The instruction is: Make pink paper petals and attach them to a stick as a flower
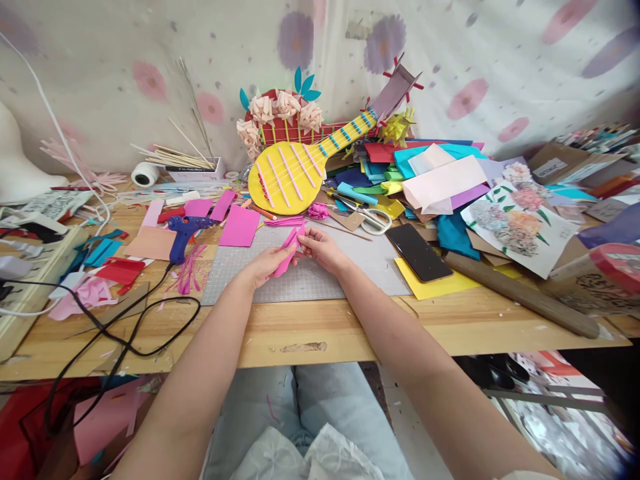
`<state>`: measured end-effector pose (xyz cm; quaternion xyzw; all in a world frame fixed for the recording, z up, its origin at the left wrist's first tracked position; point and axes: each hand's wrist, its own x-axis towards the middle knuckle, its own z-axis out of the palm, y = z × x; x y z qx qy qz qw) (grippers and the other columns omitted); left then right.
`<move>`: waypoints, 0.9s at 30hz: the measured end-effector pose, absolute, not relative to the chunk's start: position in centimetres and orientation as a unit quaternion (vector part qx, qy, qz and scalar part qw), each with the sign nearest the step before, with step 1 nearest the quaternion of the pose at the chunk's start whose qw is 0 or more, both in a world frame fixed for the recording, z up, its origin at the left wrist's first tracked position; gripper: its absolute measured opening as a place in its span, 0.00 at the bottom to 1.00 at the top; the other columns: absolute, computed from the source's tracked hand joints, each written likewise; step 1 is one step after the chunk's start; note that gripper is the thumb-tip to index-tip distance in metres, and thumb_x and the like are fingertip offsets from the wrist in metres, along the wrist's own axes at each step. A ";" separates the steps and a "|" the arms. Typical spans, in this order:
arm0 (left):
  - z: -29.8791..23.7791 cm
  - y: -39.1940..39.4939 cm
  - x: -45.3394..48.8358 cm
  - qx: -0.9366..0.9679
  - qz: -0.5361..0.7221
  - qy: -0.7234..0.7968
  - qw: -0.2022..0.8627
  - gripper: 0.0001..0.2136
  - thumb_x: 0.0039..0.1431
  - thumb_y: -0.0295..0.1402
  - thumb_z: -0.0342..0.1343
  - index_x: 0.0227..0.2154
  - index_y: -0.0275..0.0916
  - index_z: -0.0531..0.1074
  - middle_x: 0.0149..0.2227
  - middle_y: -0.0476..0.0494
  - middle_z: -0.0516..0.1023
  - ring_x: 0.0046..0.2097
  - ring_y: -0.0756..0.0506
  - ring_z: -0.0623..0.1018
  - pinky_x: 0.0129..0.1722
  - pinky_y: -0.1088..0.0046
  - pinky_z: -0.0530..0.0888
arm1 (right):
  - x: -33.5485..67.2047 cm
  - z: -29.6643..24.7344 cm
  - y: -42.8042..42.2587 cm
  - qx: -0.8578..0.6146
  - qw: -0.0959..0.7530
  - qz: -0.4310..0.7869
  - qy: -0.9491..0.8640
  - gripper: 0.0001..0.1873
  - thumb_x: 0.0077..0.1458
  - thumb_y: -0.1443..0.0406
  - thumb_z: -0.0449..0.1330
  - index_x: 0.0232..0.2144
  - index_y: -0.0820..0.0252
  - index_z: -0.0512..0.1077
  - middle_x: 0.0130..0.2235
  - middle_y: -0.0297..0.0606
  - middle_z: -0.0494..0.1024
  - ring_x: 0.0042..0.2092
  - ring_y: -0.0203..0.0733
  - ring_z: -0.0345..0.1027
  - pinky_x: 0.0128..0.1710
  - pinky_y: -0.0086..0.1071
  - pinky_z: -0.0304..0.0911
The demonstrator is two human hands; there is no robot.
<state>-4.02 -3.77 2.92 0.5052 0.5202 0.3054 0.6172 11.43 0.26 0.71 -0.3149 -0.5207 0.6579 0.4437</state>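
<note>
A small folded piece of magenta paper (283, 267) is held between both hands above the grey cutting mat (330, 283). My left hand (270, 265) pinches its left side, and the fingers of my right hand (321, 249) close on its upper right end. Just beyond the hands lie a bundle of magenta paper strips (286, 221) and a crumpled magenta paper piece (318, 211). A flat magenta paper square (240, 226) rests at the mat's upper left edge. White-handled scissors (376, 221) lie to the right.
A yellow paper lute (287, 179) leans at the back. To the left are a blue glue gun (183, 233) and its looping black cord (145, 347). A phone (419, 252), a wooden stick (525, 293) and stacked coloured paper (445, 183) occupy the right.
</note>
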 end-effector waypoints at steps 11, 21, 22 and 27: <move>3.3 -3.8 -4.3 0.482 0.284 0.471 0.682 0.15 0.48 0.41 0.58 0.32 0.32 0.73 0.22 0.50 0.64 0.18 0.59 0.56 0.14 0.82 0.48 | 11.4 0.6 0.4 -0.348 0.460 0.650 -0.494 0.22 0.36 0.52 0.66 0.25 0.59 0.62 0.20 0.24 0.65 0.21 0.25 0.55 0.22 0.24 0.51; 2.9 -3.5 -4.3 0.447 0.345 0.431 0.704 0.17 0.49 0.44 0.57 0.32 0.32 0.72 0.24 0.49 0.65 0.17 0.60 0.55 0.13 0.83 0.47 | 10.9 0.5 0.2 -0.337 0.443 0.678 -0.480 0.22 0.35 0.52 0.67 0.21 0.60 0.62 0.20 0.26 0.65 0.21 0.26 0.54 0.21 0.24 0.47; 2.7 -3.4 -4.3 0.433 0.362 0.432 0.704 0.18 0.50 0.46 0.55 0.32 0.32 0.71 0.23 0.48 0.66 0.17 0.60 0.56 0.13 0.82 0.46 | 11.0 0.6 0.2 -0.338 0.450 0.677 -0.474 0.22 0.35 0.52 0.67 0.20 0.60 0.62 0.20 0.26 0.65 0.20 0.26 0.53 0.20 0.24 0.46; 2.0 -2.8 -4.1 0.344 0.421 0.473 0.693 0.20 0.53 0.50 0.50 0.28 0.35 0.68 0.19 0.50 0.64 0.16 0.57 0.60 0.12 0.82 0.49 | 11.1 1.6 -0.6 -0.321 0.417 0.681 -0.509 0.21 0.37 0.53 0.66 0.19 0.60 0.62 0.18 0.24 0.61 0.19 0.25 0.47 0.19 0.25 0.40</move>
